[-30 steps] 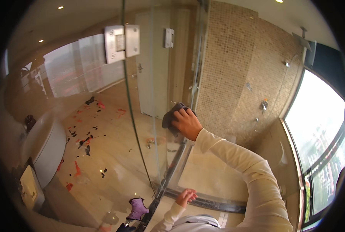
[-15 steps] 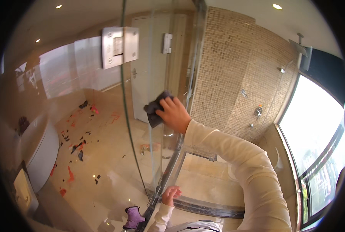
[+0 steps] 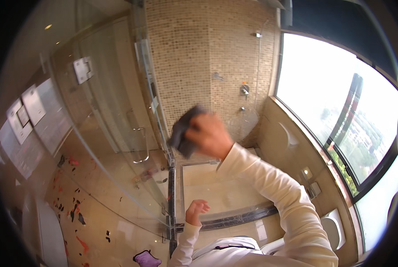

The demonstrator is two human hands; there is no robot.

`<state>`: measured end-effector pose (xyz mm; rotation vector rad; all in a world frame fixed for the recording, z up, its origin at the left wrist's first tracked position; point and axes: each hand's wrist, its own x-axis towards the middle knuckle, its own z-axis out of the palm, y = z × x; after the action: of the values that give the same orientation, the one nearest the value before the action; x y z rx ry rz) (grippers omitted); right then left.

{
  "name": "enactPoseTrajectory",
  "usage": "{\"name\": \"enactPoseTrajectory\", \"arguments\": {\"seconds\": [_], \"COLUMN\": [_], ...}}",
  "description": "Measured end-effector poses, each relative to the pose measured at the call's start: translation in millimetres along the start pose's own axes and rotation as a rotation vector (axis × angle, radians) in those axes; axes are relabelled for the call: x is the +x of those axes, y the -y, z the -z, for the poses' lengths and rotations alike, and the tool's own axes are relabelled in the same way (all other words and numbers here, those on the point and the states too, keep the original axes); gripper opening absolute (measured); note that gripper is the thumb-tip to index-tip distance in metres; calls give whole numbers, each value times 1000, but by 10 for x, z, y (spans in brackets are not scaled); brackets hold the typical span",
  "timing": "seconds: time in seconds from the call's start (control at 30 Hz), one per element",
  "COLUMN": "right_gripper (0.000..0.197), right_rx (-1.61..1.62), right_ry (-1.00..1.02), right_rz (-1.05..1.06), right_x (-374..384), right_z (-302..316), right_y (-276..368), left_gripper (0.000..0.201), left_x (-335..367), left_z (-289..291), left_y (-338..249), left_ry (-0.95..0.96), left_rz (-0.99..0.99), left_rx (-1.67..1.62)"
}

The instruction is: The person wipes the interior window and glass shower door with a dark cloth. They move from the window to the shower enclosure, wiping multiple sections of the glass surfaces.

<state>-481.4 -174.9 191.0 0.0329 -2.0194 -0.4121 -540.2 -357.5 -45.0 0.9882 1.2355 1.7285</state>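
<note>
My right hand (image 3: 211, 135) is closed on a dark grey cloth (image 3: 184, 133), bunched and slightly blurred. It is raised at the middle, right of the glass panel's (image 3: 103, 162) upright edge, with the tiled wall behind it. Whether the cloth touches any glass I cannot tell. Lower down, my left hand (image 3: 196, 212) hovers near the dark stone sill (image 3: 234, 221), its fingers loosely bent and apart, with nothing in them. A purple, dark-edged piece of fabric (image 3: 147, 259) lies at the bottom, left of my left forearm.
Metal hinges (image 3: 32, 104) and a bar handle (image 3: 141, 147) show on the glass at left. Red and black scraps (image 3: 78, 216) litter the floor beyond. Shower fittings (image 3: 244, 91) stick out of the mosaic wall. A large window (image 3: 323, 84) fills the right, above a toilet (image 3: 334, 229).
My view has swung to the right, bringing in more of the window. The right hand and cloth have gone from in front of the glass to in front of the mosaic wall.
</note>
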Motion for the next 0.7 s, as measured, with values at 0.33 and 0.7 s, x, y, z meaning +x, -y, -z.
{"name": "enactPoseTrajectory", "arguments": {"seconds": [0.33, 0.7], "right_gripper": [24, 25], "right_rx": [-270, -211], "right_ry": [-417, -308], "right_rz": [-288, -329], "right_x": [-951, -1987], "right_z": [1693, 2652], "right_y": [-1531, -2208], "left_gripper": [27, 28], "left_x": [14, 36], "left_z": [-1232, -2259], "left_y": [450, 821], "left_ry": [37, 61], "left_rz": [113, 241], "left_rx": [43, 43]}}
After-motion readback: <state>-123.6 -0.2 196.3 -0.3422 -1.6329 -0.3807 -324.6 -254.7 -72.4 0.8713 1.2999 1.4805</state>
